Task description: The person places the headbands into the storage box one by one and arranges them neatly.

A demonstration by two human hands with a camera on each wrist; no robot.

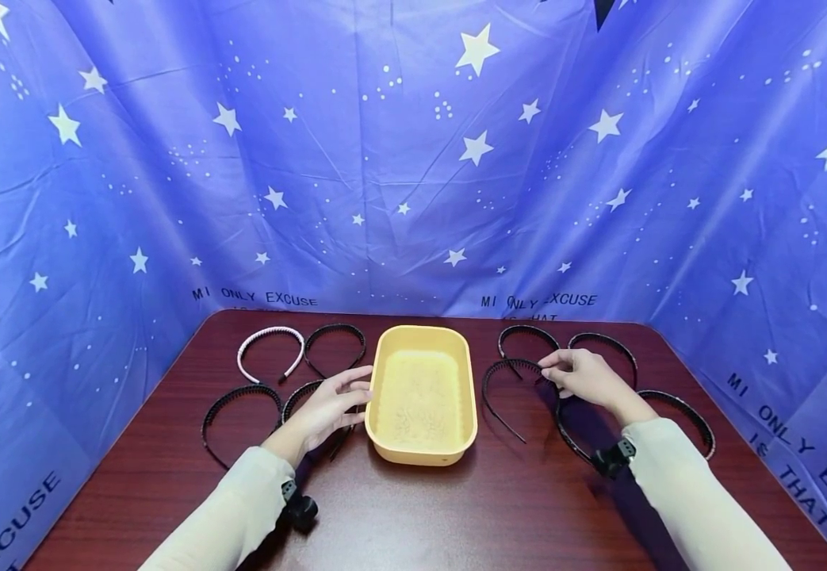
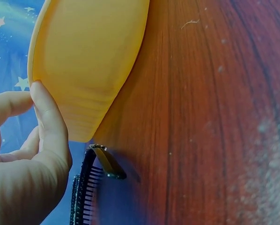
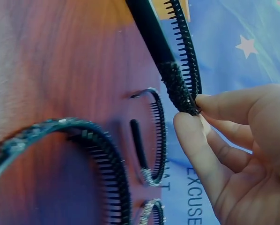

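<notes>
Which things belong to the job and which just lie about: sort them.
Apparently in the job: yellow tub, touched by the left hand; black headband, pinched by the right hand.
Lying about, not in hand: white headband; other dark headbands on the table.

At the centre of the frame, the tray (image 1: pixel 420 458) is plain pale yellow. The toothed headband (image 1: pixel 513 362) right of it is black; the one at upper left of the tabletop, a pale headband (image 1: pixel 273 329), is pinkish white with dark tips. The tabletop (image 1: pixel 413 515) is reddish brown with streaked wood grain. Across the top, the backdrop cloth (image 1: pixel 399 159) is violet-blue, patterned with white stars, dots and black lettering. The sleeves (image 1: pixel 691 492) at lower left and right are cream.
</notes>
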